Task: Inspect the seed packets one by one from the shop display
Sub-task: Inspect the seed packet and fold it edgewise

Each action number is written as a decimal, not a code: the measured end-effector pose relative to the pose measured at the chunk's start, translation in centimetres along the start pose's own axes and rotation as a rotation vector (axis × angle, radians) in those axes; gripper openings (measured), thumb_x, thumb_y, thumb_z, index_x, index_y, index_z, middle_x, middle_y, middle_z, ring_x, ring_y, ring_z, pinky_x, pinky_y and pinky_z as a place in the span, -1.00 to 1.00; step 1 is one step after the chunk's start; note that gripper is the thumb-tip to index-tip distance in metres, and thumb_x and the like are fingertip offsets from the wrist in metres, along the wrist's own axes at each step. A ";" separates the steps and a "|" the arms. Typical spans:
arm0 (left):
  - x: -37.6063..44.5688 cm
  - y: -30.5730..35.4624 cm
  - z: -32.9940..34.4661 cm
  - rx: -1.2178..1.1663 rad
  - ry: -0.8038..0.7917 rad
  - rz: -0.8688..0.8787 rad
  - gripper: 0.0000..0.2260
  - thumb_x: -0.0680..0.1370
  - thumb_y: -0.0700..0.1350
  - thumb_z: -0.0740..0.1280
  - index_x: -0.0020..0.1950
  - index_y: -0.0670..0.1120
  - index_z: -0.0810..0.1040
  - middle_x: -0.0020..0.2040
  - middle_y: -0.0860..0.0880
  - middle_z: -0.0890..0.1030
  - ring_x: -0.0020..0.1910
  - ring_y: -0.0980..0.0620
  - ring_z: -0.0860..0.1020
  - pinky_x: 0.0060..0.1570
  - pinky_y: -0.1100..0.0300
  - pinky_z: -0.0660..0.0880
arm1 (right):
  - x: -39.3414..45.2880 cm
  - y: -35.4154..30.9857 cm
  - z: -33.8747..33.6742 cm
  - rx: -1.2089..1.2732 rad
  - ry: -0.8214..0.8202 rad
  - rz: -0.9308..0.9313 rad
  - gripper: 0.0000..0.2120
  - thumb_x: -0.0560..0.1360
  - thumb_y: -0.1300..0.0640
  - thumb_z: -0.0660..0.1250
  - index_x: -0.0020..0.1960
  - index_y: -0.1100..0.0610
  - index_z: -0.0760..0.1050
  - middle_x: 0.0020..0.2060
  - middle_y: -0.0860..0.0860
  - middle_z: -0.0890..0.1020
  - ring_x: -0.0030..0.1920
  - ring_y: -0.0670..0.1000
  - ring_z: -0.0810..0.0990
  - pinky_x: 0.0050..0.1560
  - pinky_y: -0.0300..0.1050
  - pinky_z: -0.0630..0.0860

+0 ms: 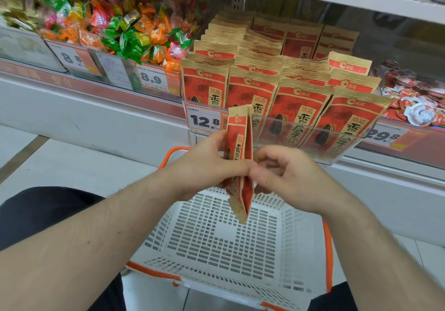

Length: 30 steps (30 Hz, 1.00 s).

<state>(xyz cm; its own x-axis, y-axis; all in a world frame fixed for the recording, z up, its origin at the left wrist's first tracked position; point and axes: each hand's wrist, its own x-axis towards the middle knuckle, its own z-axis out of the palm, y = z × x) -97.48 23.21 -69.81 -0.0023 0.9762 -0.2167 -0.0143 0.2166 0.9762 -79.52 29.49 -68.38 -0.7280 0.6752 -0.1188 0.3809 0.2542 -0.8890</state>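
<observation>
Basket [240, 243] under held packet [238, 156]; display [277, 99] behind w/ price tag [204, 120].

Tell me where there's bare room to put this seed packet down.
The white basket beneath both hands is bare inside, bordered by its orange rim. The display tray is crowded: packets fill all four front rows. The held packet hangs directly over the basket.

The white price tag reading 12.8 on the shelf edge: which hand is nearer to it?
Left. The left hand sits just below the white price tag, gripping the red seed packet; the right hand is further right.
</observation>
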 end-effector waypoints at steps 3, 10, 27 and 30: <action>0.0 0.1 0.0 0.019 -0.060 0.011 -0.56 0.30 -0.11 0.53 0.14 0.03 0.53 -0.06 0.01 0.68 -0.10 -0.02 0.68 -0.16 0.11 0.59 | -0.1 -0.5 0.1 0.055 0.121 -0.109 -0.82 0.50 -0.03 0.29 -0.13 0.06 0.56 -0.35 -0.06 0.64 -0.35 0.01 0.65 -0.32 -0.18 0.54; 0.0 -0.1 0.1 -0.054 -0.187 -0.009 -0.47 0.24 -0.15 0.49 0.21 -0.05 0.54 -0.02 -0.12 0.65 -0.10 -0.08 0.63 -0.13 -0.03 0.57 | 0.4 -0.7 1.3 0.107 0.247 -0.095 -0.75 0.58 0.19 0.25 -0.20 0.33 0.47 -0.43 0.22 0.57 -0.47 0.03 0.57 -0.39 0.04 0.52; 0.2 0.2 0.1 -0.156 -0.207 -0.071 -0.70 0.29 -0.21 0.38 0.01 -0.07 0.55 -0.12 -0.10 0.63 -0.17 -0.05 0.64 -0.15 -0.04 0.57 | 0.1 -1.0 0.7 0.178 0.129 -0.059 -0.76 0.50 0.03 0.23 -0.25 0.15 0.51 -0.40 0.04 0.60 -0.43 0.04 0.58 -0.38 -0.13 0.49; 0.3 0.4 -0.2 -0.156 -0.069 -0.090 -0.69 0.28 -0.20 0.41 0.01 -0.11 0.53 -0.13 -0.09 0.58 -0.19 -0.07 0.61 -0.11 -0.08 0.60 | -0.4 -1.3 0.0 -0.027 0.024 0.016 -0.68 0.51 0.00 0.39 -0.32 0.18 0.53 -0.42 0.08 0.61 -0.41 0.10 0.62 -0.36 -0.10 0.52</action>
<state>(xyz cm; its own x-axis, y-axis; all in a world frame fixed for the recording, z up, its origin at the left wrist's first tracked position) -97.72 23.54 -69.47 0.0746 0.9522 -0.2962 -0.1657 0.3047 0.9379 -79.78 28.90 -67.17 -0.7079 0.6957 -0.1218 0.4077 0.2616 -0.8749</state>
